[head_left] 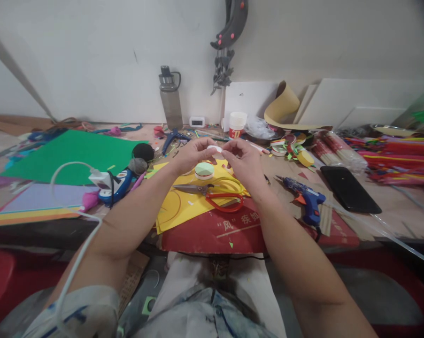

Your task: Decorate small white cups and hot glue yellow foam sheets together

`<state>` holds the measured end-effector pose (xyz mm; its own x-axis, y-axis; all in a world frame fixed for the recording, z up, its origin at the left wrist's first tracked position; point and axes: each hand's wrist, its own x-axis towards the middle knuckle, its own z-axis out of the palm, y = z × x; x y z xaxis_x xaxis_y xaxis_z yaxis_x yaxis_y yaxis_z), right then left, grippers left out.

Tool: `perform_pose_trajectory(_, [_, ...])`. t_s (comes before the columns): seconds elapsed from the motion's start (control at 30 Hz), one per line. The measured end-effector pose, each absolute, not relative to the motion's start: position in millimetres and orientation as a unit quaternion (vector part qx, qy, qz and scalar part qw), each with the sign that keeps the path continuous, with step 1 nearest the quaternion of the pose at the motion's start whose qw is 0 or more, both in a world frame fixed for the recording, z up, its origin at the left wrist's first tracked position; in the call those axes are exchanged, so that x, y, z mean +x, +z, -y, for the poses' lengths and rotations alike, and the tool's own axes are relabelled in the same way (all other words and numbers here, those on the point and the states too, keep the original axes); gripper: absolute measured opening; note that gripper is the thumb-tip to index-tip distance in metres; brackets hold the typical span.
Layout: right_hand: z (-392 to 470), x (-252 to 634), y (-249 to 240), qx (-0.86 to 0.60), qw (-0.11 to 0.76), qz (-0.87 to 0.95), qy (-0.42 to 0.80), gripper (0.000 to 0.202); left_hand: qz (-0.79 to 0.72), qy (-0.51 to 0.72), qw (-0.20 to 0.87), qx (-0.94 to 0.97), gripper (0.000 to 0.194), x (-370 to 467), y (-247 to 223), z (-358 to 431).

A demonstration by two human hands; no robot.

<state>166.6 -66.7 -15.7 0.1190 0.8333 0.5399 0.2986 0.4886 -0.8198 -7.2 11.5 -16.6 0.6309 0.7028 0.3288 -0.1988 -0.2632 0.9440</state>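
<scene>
Both hands meet over the middle of the table. My left hand and my right hand pinch a small white round piece between their fingertips, one at each side. Just below it a round white-rimmed disc with a pale green top rests on the yellow sheet. Scissors with red-orange handles lie closer to me, blades pointing left, partly on the yellow sheet and over a red board.
At the right lie a blue glue gun and a black phone. A grey bottle and a paper cup stand at the back. Green sheets and a blue-white plug strip are on the left.
</scene>
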Motion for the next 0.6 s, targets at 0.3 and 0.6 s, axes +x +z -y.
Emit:
perform_pose_trajectory(0.3, [65, 168, -19, -0.457, 0.588, 0.636, 0.202, 0.012, -0.199, 0.399, 0.602, 0.662, 0.056, -4, -14, -6])
perform_pose_trajectory(0.6, [56, 170, -25, -0.446, 0.588, 0.647, 0.195, 0.019, -0.206, 0.404, 0.610, 0.651, 0.062, -3, -17, -9])
